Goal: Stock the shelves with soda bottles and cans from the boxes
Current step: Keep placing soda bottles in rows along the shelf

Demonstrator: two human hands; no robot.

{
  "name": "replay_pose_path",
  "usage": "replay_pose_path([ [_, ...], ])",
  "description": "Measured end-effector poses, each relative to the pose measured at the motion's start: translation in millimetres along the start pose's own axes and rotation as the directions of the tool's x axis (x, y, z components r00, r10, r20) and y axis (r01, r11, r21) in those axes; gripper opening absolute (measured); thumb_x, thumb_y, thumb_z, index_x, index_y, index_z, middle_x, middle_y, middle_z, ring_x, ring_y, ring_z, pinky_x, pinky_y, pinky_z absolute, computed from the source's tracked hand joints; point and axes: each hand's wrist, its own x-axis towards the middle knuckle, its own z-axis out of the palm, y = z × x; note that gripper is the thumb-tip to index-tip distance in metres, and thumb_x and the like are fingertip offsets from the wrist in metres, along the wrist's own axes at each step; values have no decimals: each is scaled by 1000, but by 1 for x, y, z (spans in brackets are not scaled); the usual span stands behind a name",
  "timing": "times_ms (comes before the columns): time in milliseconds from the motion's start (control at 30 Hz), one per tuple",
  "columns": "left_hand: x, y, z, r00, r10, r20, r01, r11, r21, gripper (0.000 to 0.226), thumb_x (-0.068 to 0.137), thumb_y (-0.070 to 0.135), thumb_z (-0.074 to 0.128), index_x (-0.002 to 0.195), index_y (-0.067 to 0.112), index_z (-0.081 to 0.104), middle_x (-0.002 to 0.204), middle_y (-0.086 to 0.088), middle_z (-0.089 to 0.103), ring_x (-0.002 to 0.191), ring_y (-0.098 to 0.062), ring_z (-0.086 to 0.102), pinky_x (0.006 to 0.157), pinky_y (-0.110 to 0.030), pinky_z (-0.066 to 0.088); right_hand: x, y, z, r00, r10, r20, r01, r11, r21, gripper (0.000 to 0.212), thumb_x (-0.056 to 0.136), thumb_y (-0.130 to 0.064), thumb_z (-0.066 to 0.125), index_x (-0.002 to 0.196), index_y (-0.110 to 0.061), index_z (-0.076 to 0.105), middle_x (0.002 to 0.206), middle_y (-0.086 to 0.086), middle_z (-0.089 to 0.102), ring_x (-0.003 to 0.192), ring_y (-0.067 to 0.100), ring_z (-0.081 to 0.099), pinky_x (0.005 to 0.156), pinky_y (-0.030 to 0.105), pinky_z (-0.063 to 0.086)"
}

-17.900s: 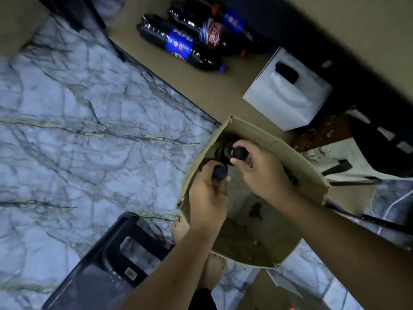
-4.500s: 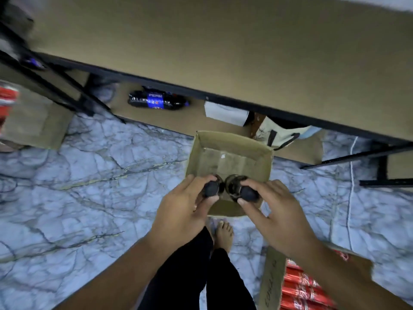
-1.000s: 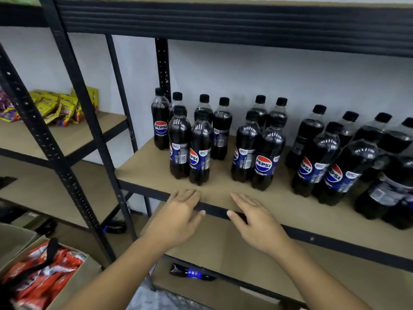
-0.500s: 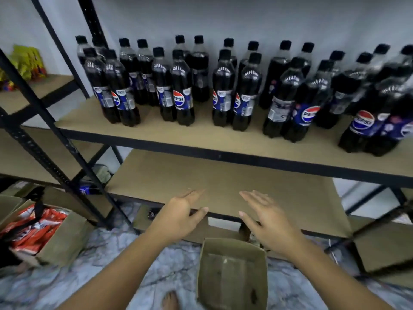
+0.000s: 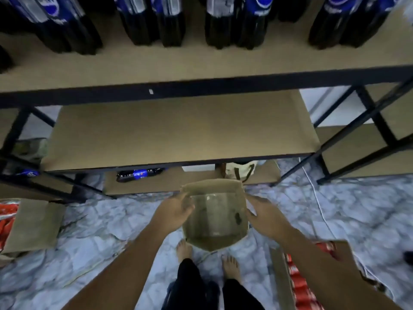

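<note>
Box changeover: my left hand [image 5: 176,211] and right hand [image 5: 266,218], fingers extended and holding nothing, flank the empty box [image 5: 212,186]. Next, I judge: grip both walls, remove it.

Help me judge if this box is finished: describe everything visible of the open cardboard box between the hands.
The cardboard box is plain brown, open-topped, nothing visible inside but a dark smudge on its inner right side. It sits low before the bare feet, over the marble floor, facing the bottom shelf. The left hand meets its left rim, the right hand, fingers straight, its right wall; blur hides any grip.
</note>
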Motion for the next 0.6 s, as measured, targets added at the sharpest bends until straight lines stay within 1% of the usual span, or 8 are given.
replay_pose_path([
  [100, 42, -39, 42, 993, -57, 100, 57, 998, 8, 56, 100, 46, 57, 150, 25, 47, 136, -6, 65, 118, -25, 63, 94, -33, 50, 19, 17, 30, 992, 118, 37, -122, 987, 101, 41, 101, -44, 46, 141, -36, 45, 119, 10, 69, 103, 33, 67, 86, 49, 55],
  [167, 74, -71, 77, 980, -126, 155, 122, 992, 33, 57, 100, 45, 58, 151, 22, 47, 138, -8, 63, 122, -25, 61, 95, -32, 48, 42, 40, 63, 974, 221, 46, -226, 960, 167, 47, 103, -32, 51, 150, -31, 42, 126, 8, 66, 110, 32, 65, 93, 44, 52],
  [233, 107, -105, 115, 967, -193, 168, 192, 981, 20, 55, 100, 43, 61, 149, 22, 49, 134, -8, 64, 119, -24, 62, 90, -30, 48, 68, 73, 103, 945, 323, 58, -327, 917, 230, 51, 103, -30, 54, 152, -30, 40, 128, 3, 63, 117, 29, 62, 92, 36, 48],
  [300, 135, -139, 153, 960, -251, 126, 255, 967, -14, 58, 98, 39, 65, 151, 24, 46, 137, -9, 62, 121, -26, 61, 89, -32, 49, 93, 108, 144, 908, 410, 86, -418, 869, 266, 58, 102, -33, 55, 156, -32, 33, 131, 6, 61, 116, 30, 62, 88, 33, 48],
  [333, 149, -156, 171, 958, -273, 94, 277, 960, -38, 64, 97, 36, 66, 154, 25, 41, 143, -9, 59, 124, -28, 59, 87, -33, 49, 105, 124, 162, 888, 449, 97, -458, 847, 270, 64, 101, -37, 56, 158, -34, 27, 135, 10, 60, 114, 31, 63, 90, 37, 50],
  [433, 182, -208, 216, 925, -380, 10, 378, 917, -128, 86, 93, 33, 71, 161, 31, 18, 155, -9, 47, 122, -34, 60, 67, -32, 48, 139, 166, 208, 844, 529, 91, -534, 808, 251, 82, 95, -52, 58, 159, -44, 8, 140, 17, 56, 109, 36, 64, 90, 46, 54],
  [467, 192, -222, 228, 904, -428, 1, 422, 892, -160, 91, 92, 34, 71, 162, 32, 14, 156, -10, 45, 122, -37, 60, 67, -34, 49, 149, 176, 221, 838, 539, 84, -542, 802, 252, 86, 93, -55, 59, 159, -44, 5, 141, 17, 55, 108, 37, 64, 87, 45, 54],
  [600, 219, -257, 265, 867, -493, 66, 495, 841, -221, 77, 95, 39, 65, 159, 33, 23, 143, -9, 57, 113, -35, 61, 82, -41, 54, 186, 200, 256, 847, 528, 66, -523, 803, 285, 70, 92, -51, 55, 155, -48, 24, 136, 10, 62, 109, 37, 65, 90, 44, 55],
])
